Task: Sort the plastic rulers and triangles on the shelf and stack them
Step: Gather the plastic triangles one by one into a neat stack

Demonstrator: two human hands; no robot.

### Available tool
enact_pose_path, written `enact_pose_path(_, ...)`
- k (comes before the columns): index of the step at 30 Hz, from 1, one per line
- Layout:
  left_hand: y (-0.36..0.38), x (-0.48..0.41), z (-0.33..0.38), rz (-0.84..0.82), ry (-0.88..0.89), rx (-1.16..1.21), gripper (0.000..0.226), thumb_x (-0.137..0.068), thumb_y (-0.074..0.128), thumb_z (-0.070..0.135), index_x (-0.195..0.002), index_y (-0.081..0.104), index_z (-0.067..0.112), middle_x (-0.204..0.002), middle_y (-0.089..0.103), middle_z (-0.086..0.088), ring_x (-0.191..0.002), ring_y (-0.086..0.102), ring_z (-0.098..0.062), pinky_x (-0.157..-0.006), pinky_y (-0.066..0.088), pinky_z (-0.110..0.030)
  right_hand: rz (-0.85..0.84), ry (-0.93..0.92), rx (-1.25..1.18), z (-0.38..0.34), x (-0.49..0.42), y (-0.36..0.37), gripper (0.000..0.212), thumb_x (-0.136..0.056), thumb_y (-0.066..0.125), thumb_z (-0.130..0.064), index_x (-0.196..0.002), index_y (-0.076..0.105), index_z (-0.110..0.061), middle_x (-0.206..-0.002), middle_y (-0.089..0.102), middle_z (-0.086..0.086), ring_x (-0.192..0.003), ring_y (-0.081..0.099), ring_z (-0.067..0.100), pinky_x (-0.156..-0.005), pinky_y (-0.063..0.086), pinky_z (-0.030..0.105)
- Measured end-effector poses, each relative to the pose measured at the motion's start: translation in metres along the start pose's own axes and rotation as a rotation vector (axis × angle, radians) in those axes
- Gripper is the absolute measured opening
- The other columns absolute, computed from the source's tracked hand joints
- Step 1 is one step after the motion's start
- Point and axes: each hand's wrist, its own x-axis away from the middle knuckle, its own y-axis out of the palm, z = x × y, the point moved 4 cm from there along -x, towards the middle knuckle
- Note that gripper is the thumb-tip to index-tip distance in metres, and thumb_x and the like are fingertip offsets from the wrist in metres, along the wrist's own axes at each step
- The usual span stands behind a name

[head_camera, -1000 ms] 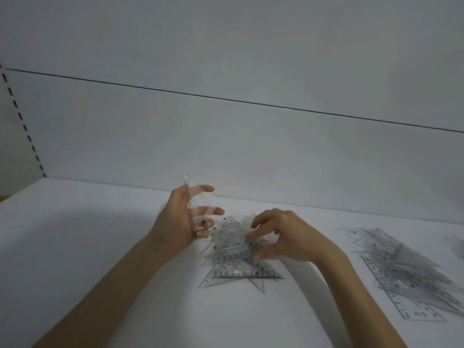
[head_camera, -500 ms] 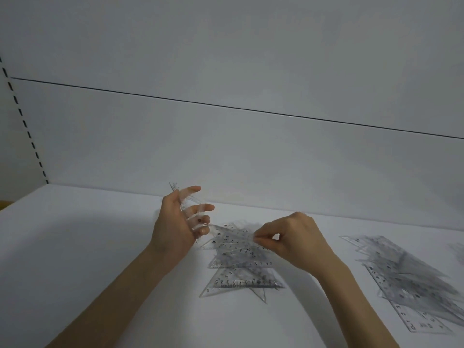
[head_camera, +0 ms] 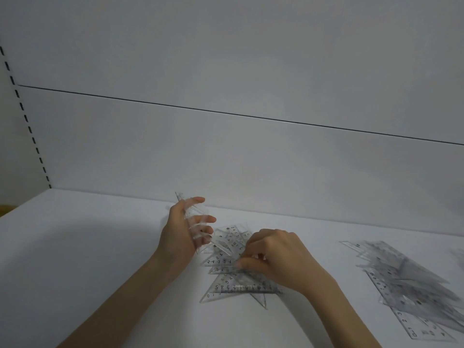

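Overlapping clear numbered triangles, left hand clutching a few, right hand pinching one.

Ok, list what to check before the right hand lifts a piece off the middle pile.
1. Left hand grips the held triangles upright: ok.
2. Right hand pinches a loose piece of the middle pile: ok.
3. Only one piece pinched: cannot tell, the clear plastic overlaps.
4. Middle pile squared up: not ok, its pieces fan out at different angles.
5. Right pile lies apart from both hands: ok.
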Motion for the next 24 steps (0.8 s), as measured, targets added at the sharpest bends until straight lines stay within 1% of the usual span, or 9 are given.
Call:
enact_pose_path(3, 0.003, 0.001, -0.001, -0.027, 0.008, -0.016, 0.035, -0.096, 0.030, 0.031, -0.104, 0.059, 0.014, -0.078, 0.057, -0.018, -0.055, 0.049, -0.020, -0.052, 0.039, -0.025, 0.001, 0.071, -0.072, 0.002, -0.004, 0.004, 0.064, -0.079, 0.036, -0.077, -0.071, 0.067, -0.021, -0.081, 0.065, -0.012, -0.079, 0.054, 0.005, -0.058, 0.042, 0.025)
enact_pose_path(6, 0.006, 0.002, 0.003, -0.083, 0.039, 0.021, 0.037, -0.096, 0.027, 0.031, -0.102, 0.059, 0.014, -0.072, 0.053, -0.016, -0.054, 0.046, -0.019, -0.050, 0.035, -0.024, -0.036, 0.236, -0.271, 0.004, -0.008, 0.009, 0.038, -0.074, 0.070, -0.058, -0.100, 0.067, -0.031, -0.098, 0.060, -0.016, -0.091, 0.052, 0.003, -0.079, 0.045, 0.026)
enact_pose_path(8, 0.008, 0.004, 0.004, -0.146, 0.048, 0.060, 0.039, -0.095, 0.026, 0.033, -0.102, 0.059, 0.013, -0.071, 0.054, -0.015, -0.056, 0.046, -0.019, -0.052, 0.035, -0.024, -0.110, 0.281, -0.388, 0.002, -0.010, 0.010, 0.068, -0.069, 0.078, -0.051, -0.130, 0.051, -0.039, -0.115, 0.054, -0.018, -0.100, 0.047, -0.003, -0.087, 0.039, 0.018)
enact_pose_path(10, 0.010, 0.006, 0.004, -0.201, 0.032, 0.092, 0.042, -0.095, 0.026, 0.037, -0.101, 0.060, 0.013, -0.073, 0.055, -0.015, -0.059, 0.046, -0.020, -0.056, 0.037, -0.026, -0.142, 0.235, -0.469, -0.003, -0.013, 0.008, 0.077, -0.070, 0.081, -0.043, -0.137, 0.045, -0.040, -0.117, 0.057, -0.023, -0.098, 0.048, -0.005, -0.084, 0.038, 0.011)
enact_pose_path(13, 0.013, 0.008, 0.003, -0.225, -0.005, 0.132, 0.040, -0.090, 0.033, 0.038, -0.100, 0.061, 0.012, -0.076, 0.054, -0.018, -0.061, 0.047, -0.021, -0.059, 0.040, -0.029, -0.035, 0.236, -0.628, -0.001, -0.016, 0.001, 0.031, -0.079, 0.077, -0.023, -0.109, 0.072, -0.024, -0.080, 0.067, -0.023, -0.071, 0.055, 0.000, -0.066, 0.040, 0.011)
enact_pose_path(15, 0.012, 0.006, 0.004, -0.201, -0.006, 0.129, 0.039, -0.090, 0.034, 0.037, -0.101, 0.062, 0.012, -0.078, 0.056, -0.020, -0.064, 0.052, -0.024, -0.060, 0.043, -0.031, 0.038, 0.255, -0.769, 0.003, -0.015, -0.006, 0.010, -0.087, 0.069, -0.017, -0.093, 0.077, -0.017, -0.072, 0.070, -0.009, -0.061, 0.053, 0.009, -0.059, 0.043, 0.019)
enact_pose_path(17, 0.009, 0.004, 0.002, -0.186, -0.018, 0.100, 0.042, -0.095, 0.029, 0.038, -0.101, 0.063, 0.013, -0.082, 0.059, -0.021, -0.070, 0.057, -0.028, -0.064, 0.045, -0.036, 0.104, 0.286, -0.980, 0.006, -0.013, -0.014, 0.012, -0.090, 0.064, -0.011, -0.088, 0.077, -0.011, -0.072, 0.068, 0.009, -0.057, 0.053, 0.020, -0.053, 0.044, 0.023)
enact_pose_path(19, 0.012, 0.005, -0.002, -0.223, -0.074, 0.064, 0.044, -0.095, 0.028, 0.040, -0.103, 0.062, 0.014, -0.086, 0.061, -0.020, -0.074, 0.060, -0.031, -0.069, 0.046, -0.039, 0.180, 0.329, -1.151, 0.007, -0.013, -0.019, 0.013, -0.088, 0.063, -0.004, -0.089, 0.076, -0.006, -0.067, 0.065, 0.008, -0.055, 0.056, 0.017, -0.053, 0.048, 0.022)
enact_pose_path(24, 0.031, 0.018, -0.014, -0.453, -0.251, -0.014, 0.046, -0.093, 0.027, 0.041, -0.108, 0.063, 0.016, -0.093, 0.063, -0.018, -0.075, 0.060, -0.034, -0.066, 0.046, -0.038, 0.351, 0.387, -1.106, 0.001, -0.019, -0.011, 0.006, -0.078, 0.074, -0.001, -0.080, 0.075, -0.006, -0.062, 0.067, 0.005, -0.063, 0.066, 0.019, -0.061, 0.052, 0.024)
